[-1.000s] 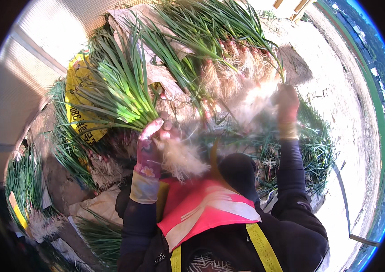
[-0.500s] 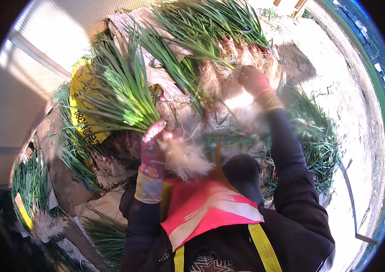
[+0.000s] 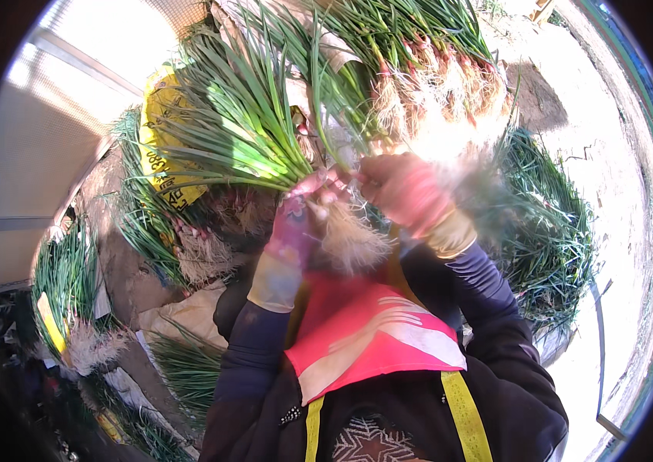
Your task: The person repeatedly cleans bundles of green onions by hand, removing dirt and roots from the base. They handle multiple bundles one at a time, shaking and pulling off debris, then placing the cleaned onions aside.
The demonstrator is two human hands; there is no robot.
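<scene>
Spring onions (image 3: 268,138) sit in one bunch in the left hand (image 3: 297,214), in the head view that I watch from far away. That hand is wrapped around the stems (image 3: 289,163), and pale roots (image 3: 351,235) hang out below. The right hand (image 3: 412,192) is curled, its fingertips (image 3: 367,172) right next to the bunch. It is blurry, so I cannot tell if it pinches a stem. To me, this step looks like two-handed work at the bottom of the bunch. I think the next move needs a steady left hold and a soft right touch. In the earlier frame, the right hand is over by the top onion pile (image 3: 411,31); now it is close beside the left hand, which keeps its grip.
</scene>
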